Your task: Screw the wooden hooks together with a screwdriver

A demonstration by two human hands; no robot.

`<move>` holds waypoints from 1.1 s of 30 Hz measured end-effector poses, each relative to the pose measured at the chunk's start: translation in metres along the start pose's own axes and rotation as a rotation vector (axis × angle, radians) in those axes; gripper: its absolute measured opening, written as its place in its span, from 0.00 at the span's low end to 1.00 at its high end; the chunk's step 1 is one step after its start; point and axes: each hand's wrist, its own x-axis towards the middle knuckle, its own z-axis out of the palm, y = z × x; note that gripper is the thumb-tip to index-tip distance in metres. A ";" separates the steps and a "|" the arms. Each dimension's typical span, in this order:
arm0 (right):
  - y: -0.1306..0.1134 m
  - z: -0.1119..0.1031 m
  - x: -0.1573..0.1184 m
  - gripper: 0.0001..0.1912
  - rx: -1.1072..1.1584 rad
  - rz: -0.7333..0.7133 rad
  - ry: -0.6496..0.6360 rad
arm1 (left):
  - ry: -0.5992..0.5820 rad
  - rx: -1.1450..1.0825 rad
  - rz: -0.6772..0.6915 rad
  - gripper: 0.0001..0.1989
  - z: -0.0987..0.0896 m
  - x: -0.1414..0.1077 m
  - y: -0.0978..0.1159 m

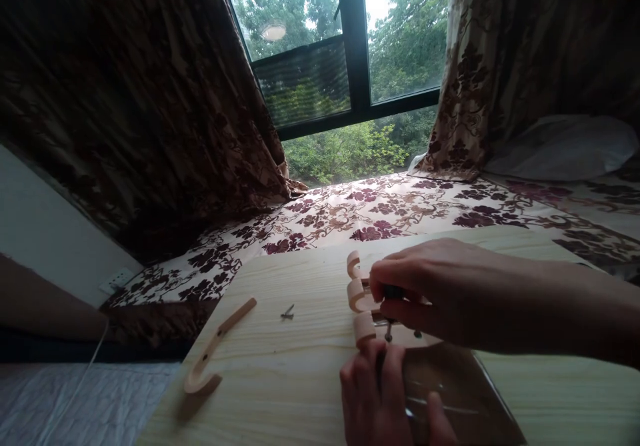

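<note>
My right hand (pixel 420 286) is closed around the dark handle of a screwdriver (pixel 393 291), mostly hidden by the fingers. Its thin metal end points down at a screw (pixel 389 337) on the nearest wooden hook (pixel 366 329). Two more curved wooden hooks (pixel 356 294) sit behind it in a row. With bent fingers, my left hand (pixel 377 393) presses on the nearest hook, while its thumb lies on a shiny brown panel (pixel 465 393). To the left, a loose wooden hook (pixel 213 349) with dark holes lies on the pale wooden board (pixel 300 379).
Several small screws (pixel 287 313) lie on the board between the loose hook and the row. Behind the board is a ledge with floral cloth (pixel 345 213), below a window (pixel 356 53) with patterned curtains (pixel 200 99). A white plastic-like bag (pixel 565 146) rests at the right.
</note>
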 end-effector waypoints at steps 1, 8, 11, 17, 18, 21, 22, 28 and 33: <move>-0.001 0.000 0.000 0.07 -0.011 -0.016 -0.019 | -0.004 -0.003 0.004 0.16 -0.001 0.000 0.000; 0.000 0.023 0.008 0.12 -0.208 0.182 0.153 | -0.023 -0.022 0.008 0.16 -0.004 0.003 0.002; 0.002 0.018 0.006 0.11 -0.169 0.150 0.163 | -0.018 -0.067 -0.006 0.16 -0.004 0.003 0.003; 0.004 -0.007 -0.001 0.05 0.005 -0.028 0.010 | -0.014 -0.110 -0.025 0.17 -0.004 0.004 0.005; 0.004 -0.007 -0.001 0.06 0.013 -0.034 -0.009 | -0.011 -0.108 -0.028 0.17 -0.003 0.003 0.005; 0.002 0.000 0.002 0.09 -0.022 0.005 -0.017 | 0.002 -0.090 -0.030 0.16 -0.001 0.002 0.004; 0.001 0.004 0.003 0.10 -0.052 0.038 0.003 | 0.004 -0.078 -0.027 0.16 -0.001 0.001 0.004; -0.003 0.012 0.008 0.14 -0.198 0.142 0.090 | -0.009 -0.027 -0.008 0.16 -0.002 0.000 0.002; -0.001 -0.007 0.005 0.09 -0.112 -0.032 -0.033 | -0.008 -0.041 -0.004 0.16 -0.003 0.001 0.003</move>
